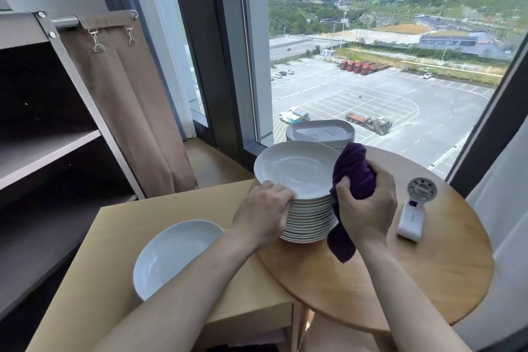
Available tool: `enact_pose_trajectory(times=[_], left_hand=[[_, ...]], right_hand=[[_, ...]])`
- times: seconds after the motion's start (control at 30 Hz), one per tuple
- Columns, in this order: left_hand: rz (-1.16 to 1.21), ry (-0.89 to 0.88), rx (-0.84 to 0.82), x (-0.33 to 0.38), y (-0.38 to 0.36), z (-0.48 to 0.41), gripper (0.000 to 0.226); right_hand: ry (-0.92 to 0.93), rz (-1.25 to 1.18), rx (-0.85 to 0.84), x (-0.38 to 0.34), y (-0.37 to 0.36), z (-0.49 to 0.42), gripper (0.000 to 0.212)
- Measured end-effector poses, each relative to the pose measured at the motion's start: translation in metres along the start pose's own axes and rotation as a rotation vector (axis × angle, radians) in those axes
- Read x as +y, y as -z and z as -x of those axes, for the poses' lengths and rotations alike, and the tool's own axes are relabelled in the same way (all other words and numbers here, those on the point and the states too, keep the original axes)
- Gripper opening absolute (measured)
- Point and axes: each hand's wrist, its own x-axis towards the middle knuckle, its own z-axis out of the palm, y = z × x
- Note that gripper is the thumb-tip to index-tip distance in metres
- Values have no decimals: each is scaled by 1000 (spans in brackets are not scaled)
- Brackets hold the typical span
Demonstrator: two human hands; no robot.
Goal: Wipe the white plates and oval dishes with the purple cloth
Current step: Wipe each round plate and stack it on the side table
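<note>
Round table (414, 280) by window (371, 66) | left hand (264, 213) gripped plate stack (311, 217) near rim | right hand (367, 206) clenched bunched purple cloth (354, 171) | step judged: taking top plate; next needed lift, wipe.

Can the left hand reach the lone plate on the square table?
Likely yes: the lone plate lies uncovered near the left hand, nothing between them, though that hand now grips the plate stack.
</note>
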Motion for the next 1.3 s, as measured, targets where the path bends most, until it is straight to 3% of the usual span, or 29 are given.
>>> enact_pose_trajectory(times=[0.2,0.43,0.97,1.13,1.3], left_hand=[[92,60,-138,-3,14,-16,23],[16,105,-245,-6,23,-26,25],[-15,110,-111,9,48,-29,27],[-51,32,-56,-6,50,-10,16],[-203,-156,170,-22,64,15,8]], right_hand=[[-87,5,-13,12,5,-1,54],[-83,-30,-17,11,3,-1,50],[-69,-81,-26,3,-1,2,48],[-54,-108,-50,-6,-4,12,48],[69,-98,-131,-19,-11,29,46]])
